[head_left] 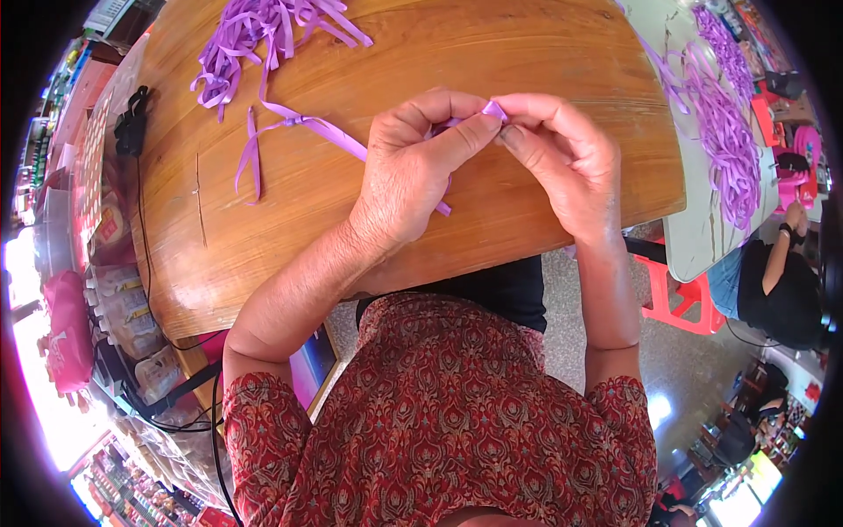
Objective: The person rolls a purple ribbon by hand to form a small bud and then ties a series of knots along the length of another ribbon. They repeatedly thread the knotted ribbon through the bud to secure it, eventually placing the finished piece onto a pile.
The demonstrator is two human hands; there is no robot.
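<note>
Both hands meet above the near part of the wooden table (457,53), pinching a purple ribbon (338,138). My left hand (421,158) is closed on it, thumb against forefinger. Opposite, my right hand (566,158) pinches a small folded or knotted bit of the same ribbon between thumb and forefinger. The ribbon trails left from the left hand to a small knot and a loose tail on the table. A short end hangs below my left palm. The part inside the fingers is mostly hidden.
A heap of purple ribbons (255,39) lies at the far left of the table. More ribbons (724,149) are piled on a pale table at right. A thin dark stick (199,202) and a black cable (140,211) lie at left. A red stool (680,303) and another person (777,281) are at right.
</note>
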